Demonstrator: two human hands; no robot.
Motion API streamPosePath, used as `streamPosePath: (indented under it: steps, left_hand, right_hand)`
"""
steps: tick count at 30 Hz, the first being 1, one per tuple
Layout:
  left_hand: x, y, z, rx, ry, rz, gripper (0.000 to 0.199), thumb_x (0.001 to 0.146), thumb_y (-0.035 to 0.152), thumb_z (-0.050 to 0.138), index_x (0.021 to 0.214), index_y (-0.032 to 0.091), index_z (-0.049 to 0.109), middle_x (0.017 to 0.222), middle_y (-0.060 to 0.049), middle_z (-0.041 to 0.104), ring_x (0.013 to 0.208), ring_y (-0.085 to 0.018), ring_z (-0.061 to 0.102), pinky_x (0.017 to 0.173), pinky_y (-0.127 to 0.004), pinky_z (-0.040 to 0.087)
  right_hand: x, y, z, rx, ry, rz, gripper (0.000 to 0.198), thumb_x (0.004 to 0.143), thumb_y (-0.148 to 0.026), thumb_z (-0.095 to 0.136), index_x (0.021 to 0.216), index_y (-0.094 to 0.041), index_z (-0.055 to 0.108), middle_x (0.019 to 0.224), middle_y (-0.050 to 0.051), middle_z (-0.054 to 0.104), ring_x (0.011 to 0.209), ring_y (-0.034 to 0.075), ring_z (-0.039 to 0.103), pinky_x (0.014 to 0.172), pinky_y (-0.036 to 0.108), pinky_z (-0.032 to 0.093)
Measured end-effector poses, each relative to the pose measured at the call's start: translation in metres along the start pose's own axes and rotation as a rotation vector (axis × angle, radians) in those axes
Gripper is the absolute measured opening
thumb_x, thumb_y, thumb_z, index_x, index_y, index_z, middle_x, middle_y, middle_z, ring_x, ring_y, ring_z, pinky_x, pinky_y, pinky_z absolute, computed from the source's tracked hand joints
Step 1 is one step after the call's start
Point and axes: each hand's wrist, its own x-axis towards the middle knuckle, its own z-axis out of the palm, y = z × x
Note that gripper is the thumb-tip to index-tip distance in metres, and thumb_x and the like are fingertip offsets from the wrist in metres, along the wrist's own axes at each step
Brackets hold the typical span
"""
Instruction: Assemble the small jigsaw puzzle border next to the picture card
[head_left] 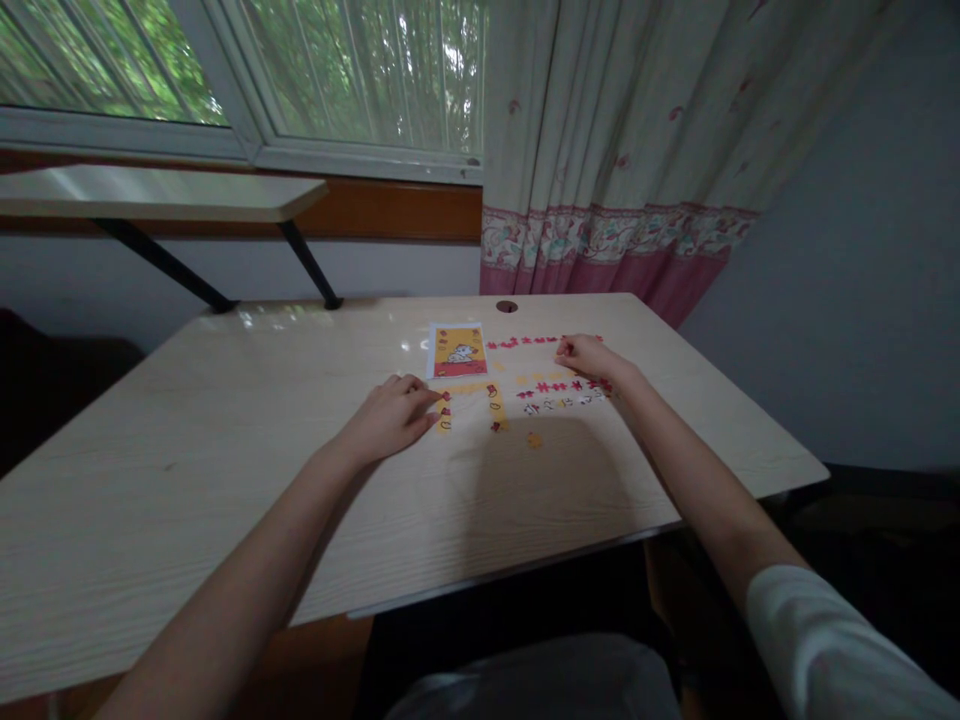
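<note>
My left hand (391,415) rests on the table with thumb and forefinger apart, their tips touching the left column of joined puzzle pieces (445,412). Together with a yellow top strip and a right column (494,408), these pieces form a partial border. Farther right, my right hand (586,354) is closed in a pinch between rows of loose pieces; what its fingertips hold is too small to make out. Behind it runs a row of red pieces (517,343). Nearer lie a second red row (559,386) and white patterned pieces (549,405). One yellow piece (534,439) lies apart.
A picture card (459,352) with a white animal on yellow and red lies behind the border. At the back are a cable hole (507,307) and a raised shelf (187,195) on black legs. A curtain (600,150) hangs by the window.
</note>
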Motion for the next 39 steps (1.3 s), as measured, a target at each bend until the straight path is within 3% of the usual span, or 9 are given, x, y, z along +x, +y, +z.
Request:
streamPosePath:
  steps: [12,22,28,33,36,39]
  left_hand:
    - [0.0,0.002,-0.001,0.0,-0.006,0.009,0.039,0.091,0.038,0.046,0.116,0.016,0.066,0.108,-0.014,0.059,0.097,-0.027,0.056,0.088,-0.044,0.045]
    - [0.0,0.001,0.0,-0.011,0.012,0.012,0.035,0.091,0.038,0.048,0.113,0.02,0.067,0.105,-0.012,0.06,0.096,-0.025,0.056,0.087,-0.041,0.045]
    - [0.0,0.003,-0.003,-0.057,0.035,0.007,0.034,0.09,0.037,0.049,0.11,0.018,0.068,0.106,-0.013,0.062,0.096,-0.026,0.056,0.088,-0.043,0.045]
    - [0.003,0.023,-0.006,-0.367,0.156,-0.035,0.028,0.088,0.034,0.051,0.1,0.017,0.071,0.099,-0.011,0.067,0.094,-0.023,0.058,0.087,-0.039,0.046]
    - [0.006,0.046,-0.003,-0.599,0.18,-0.168,0.028,0.086,0.036,0.052,0.091,0.017,0.072,0.087,-0.009,0.069,0.077,-0.018,0.059,0.071,-0.033,0.048]
    - [0.009,0.065,0.004,-0.759,0.113,-0.233,0.031,0.083,0.04,0.055,0.087,0.015,0.073,0.076,-0.006,0.068,0.062,-0.015,0.054,0.057,-0.028,0.042]
  right_hand:
    - [0.002,0.009,0.006,0.068,0.024,0.032,0.012,0.079,-0.026,0.063,0.076,-0.014,0.063,0.074,0.004,0.065,0.063,0.012,0.053,0.059,0.022,0.036]
    - [-0.003,-0.007,-0.003,0.073,0.061,0.091,0.012,0.076,-0.024,0.066,0.071,-0.015,0.06,0.07,0.004,0.064,0.063,0.013,0.053,0.059,0.024,0.038]
    - [-0.017,-0.029,-0.004,0.341,0.15,0.089,0.016,0.077,-0.029,0.066,0.078,-0.015,0.06,0.07,0.003,0.062,0.059,0.011,0.052,0.057,0.024,0.039]
    - [-0.035,-0.062,0.005,0.706,-0.046,-0.057,0.023,0.078,-0.036,0.066,0.083,-0.016,0.057,0.064,-0.001,0.058,0.053,0.009,0.049,0.052,0.022,0.04]
    - [-0.046,-0.089,0.011,0.784,-0.189,-0.2,0.023,0.078,-0.036,0.066,0.081,-0.015,0.057,0.069,0.0,0.06,0.06,0.009,0.053,0.057,0.022,0.043]
    - [-0.057,-0.114,0.015,0.804,-0.279,-0.288,0.025,0.08,-0.039,0.065,0.083,-0.015,0.06,0.073,0.001,0.062,0.065,0.01,0.055,0.061,0.022,0.044]
